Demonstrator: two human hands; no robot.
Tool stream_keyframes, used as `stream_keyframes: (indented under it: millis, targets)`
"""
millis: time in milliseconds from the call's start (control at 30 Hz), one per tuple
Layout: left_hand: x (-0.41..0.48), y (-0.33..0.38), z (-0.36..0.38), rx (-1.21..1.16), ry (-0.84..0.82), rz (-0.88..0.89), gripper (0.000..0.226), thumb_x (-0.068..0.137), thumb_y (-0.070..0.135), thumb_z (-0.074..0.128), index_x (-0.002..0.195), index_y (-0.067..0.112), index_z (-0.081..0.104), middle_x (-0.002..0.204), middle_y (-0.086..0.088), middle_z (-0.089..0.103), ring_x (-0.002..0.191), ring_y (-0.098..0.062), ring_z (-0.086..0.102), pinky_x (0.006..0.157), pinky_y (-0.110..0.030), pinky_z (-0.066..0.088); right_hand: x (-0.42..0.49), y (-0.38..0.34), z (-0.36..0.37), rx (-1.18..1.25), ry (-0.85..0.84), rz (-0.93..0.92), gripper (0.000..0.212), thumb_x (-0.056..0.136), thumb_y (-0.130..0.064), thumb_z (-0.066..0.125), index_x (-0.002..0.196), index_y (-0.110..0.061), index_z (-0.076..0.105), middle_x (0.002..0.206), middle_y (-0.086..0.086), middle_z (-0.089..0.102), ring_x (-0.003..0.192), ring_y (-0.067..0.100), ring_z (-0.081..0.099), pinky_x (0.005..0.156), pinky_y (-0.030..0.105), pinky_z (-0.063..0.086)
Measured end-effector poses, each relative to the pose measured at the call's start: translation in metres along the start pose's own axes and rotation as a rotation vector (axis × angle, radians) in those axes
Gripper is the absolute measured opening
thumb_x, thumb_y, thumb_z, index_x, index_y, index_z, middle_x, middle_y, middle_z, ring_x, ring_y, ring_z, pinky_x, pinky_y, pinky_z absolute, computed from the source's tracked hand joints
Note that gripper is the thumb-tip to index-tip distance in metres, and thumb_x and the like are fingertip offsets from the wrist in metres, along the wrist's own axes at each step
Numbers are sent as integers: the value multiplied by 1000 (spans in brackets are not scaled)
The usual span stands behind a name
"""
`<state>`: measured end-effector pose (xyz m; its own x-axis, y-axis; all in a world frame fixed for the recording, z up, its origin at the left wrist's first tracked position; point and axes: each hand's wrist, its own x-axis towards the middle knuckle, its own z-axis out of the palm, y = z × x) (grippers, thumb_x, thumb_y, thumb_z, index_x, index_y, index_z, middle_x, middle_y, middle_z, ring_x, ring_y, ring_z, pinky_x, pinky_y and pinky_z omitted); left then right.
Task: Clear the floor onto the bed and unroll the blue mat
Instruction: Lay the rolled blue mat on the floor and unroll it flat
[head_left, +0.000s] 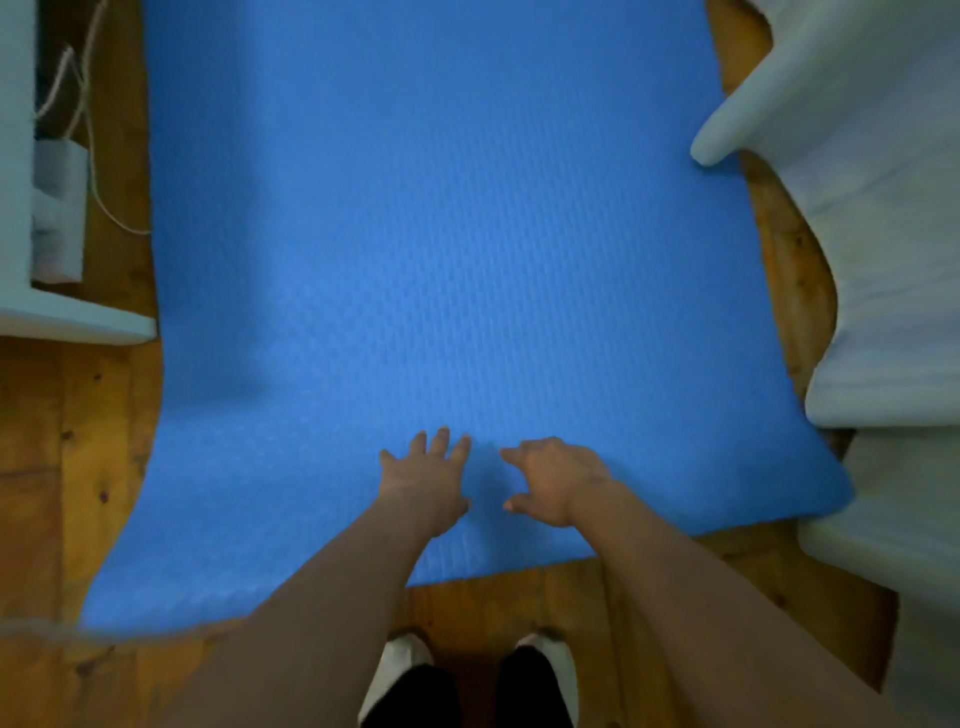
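The blue mat (441, 249) lies unrolled and flat on the wooden floor, running from the top of the view down to just in front of my feet. My left hand (423, 480) rests palm down on the mat near its near edge, fingers spread. My right hand (558, 480) is beside it, also palm down on the mat with fingers apart. Neither hand holds anything. The bed (883, 249) with white bedding runs along the mat's right side, and a corner of the bedding overhangs the mat's right edge.
White furniture (67, 317) stands at the left with a white power strip (57, 208) and cables on the floor beside it. Bare wooden floor (67, 467) shows left of the mat and around my white-slippered feet (467, 670).
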<state>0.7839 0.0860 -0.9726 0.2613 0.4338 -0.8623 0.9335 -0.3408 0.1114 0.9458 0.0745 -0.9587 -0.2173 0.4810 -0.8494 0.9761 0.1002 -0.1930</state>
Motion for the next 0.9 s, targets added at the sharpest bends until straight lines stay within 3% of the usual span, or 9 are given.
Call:
stream_keyframes:
  millis: [167,333,467,633,800,900]
  targets:
    - [66,-18,-6,-91,95,-141,101,85,53,60,150,34,-14,159,-4,-21,146,-37,-12,107,-69,16,72,15,-16,-78,148,1,87,83,-52,65,153,-26,21,159,8,20,146,28,22,116,43,28]
    - [93,-52,24,-84,137,-132,101,83,58,58,150,36,-15,156,2,-30,146,-33,-16,106,-72,11,124,5,-1,-183,214,-14,103,76,-58,68,154,-31,7,163,9,0,150,28,4,118,50,12]
    - [95,-63,37,-90,255,-120,111,77,63,61,151,32,-17,155,3,-33,145,-32,-22,107,-73,5,142,-20,-7,-178,304,14,114,73,-61,69,155,-27,-3,162,12,-11,150,30,-5,117,56,9]
    - [111,-68,45,-182,284,-130,126,66,64,72,148,38,-21,151,7,-40,141,-35,-30,104,-76,11,156,-27,5,-182,295,46,127,68,-57,76,153,-29,-13,158,8,-27,148,35,-17,111,67,13]
    - [117,-72,47,-229,299,-92,127,66,60,75,147,41,-22,149,9,-42,140,-35,-33,103,-77,9,153,-26,8,-128,305,72,126,70,-55,76,153,-31,-15,158,4,-30,147,32,-20,108,68,21]
    - [120,-71,44,-232,293,-86,127,67,57,76,147,40,-21,150,8,-42,139,-36,-33,102,-77,7,149,-26,10,-122,333,85,115,77,-52,72,155,-24,-8,161,4,-20,149,30,-11,112,61,20]
